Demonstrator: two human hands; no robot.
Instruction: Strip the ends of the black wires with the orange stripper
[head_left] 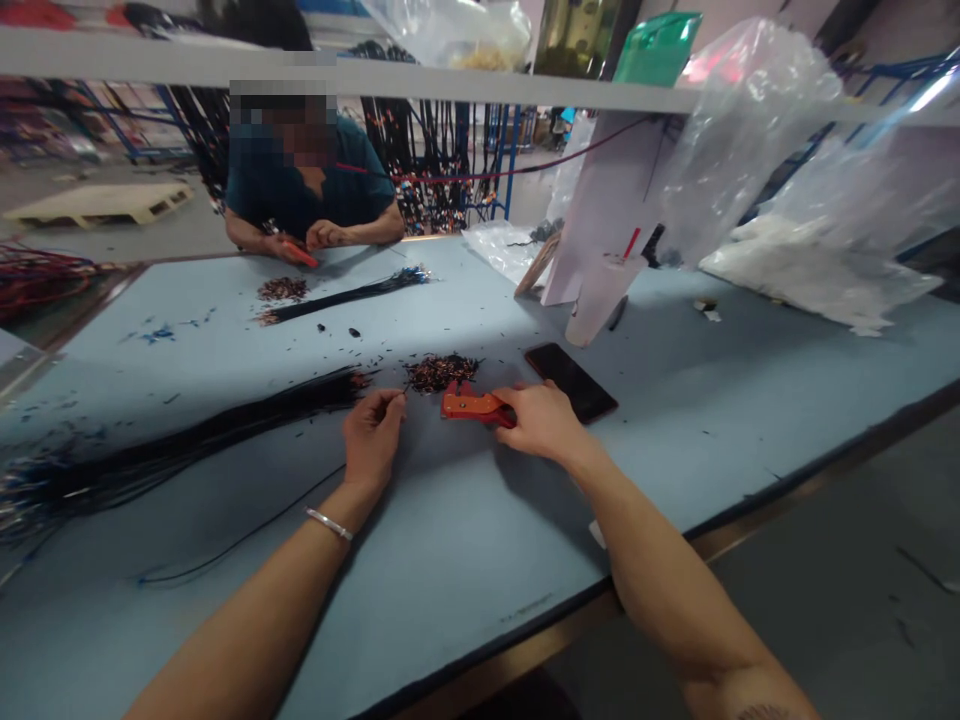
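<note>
Between the thumb and fingers of my left hand (373, 437) is the end of a thin black wire (247, 541), whose tail trails left across the table to a small blue tip. My right hand (541, 418) is closed around an orange and red wire stripper (472, 405). Its jaws point left toward the wire end, a little apart from it. Just beyond the tool lies a heap of black and copper-coloured scraps (442, 372). A long bundle of black wires (217, 425) stretches left from beside my left hand, with blue tips at its far left end.
A dark phone (572, 382) lies right of my right hand, with a plastic cup with a red straw (598, 300) behind it. Across the blue-grey table (450, 600) a co-worker (311, 190) holds an orange tool near another wire bundle (345, 296). Plastic bags (817, 260) fill the back right.
</note>
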